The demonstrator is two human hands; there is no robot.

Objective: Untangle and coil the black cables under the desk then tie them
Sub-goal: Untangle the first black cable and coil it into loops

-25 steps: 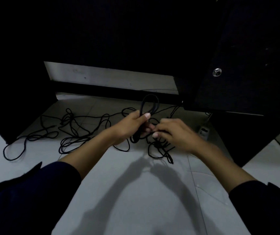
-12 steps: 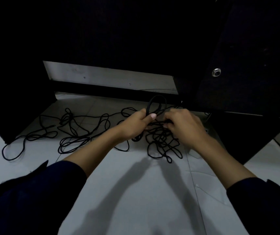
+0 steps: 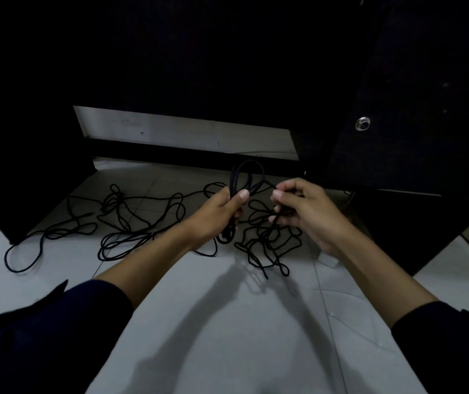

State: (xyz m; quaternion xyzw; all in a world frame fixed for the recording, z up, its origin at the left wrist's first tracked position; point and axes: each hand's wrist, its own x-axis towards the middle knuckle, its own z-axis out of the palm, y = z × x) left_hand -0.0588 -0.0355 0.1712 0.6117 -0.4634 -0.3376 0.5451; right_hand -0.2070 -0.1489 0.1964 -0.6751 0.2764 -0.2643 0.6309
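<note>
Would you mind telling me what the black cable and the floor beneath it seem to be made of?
Black cable: probably rubber or plastic sheathing, matte; it bends in limp loops without glare. Floor: likely glazed tile, smooth and pale, with thin straight joint lines and soft shadows.

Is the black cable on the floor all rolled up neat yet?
Not yet. The left hand grips only a few loops; most of the black cable lies spread in loose tangles on the floor.

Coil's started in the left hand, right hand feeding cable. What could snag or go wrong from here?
The left hand grips only a small coil; a hard pull might slip it loose. The right hand pinches cable above a knotted tangle, which pulling may tighten. Loose cable sprawled on the floor could catch.
</note>
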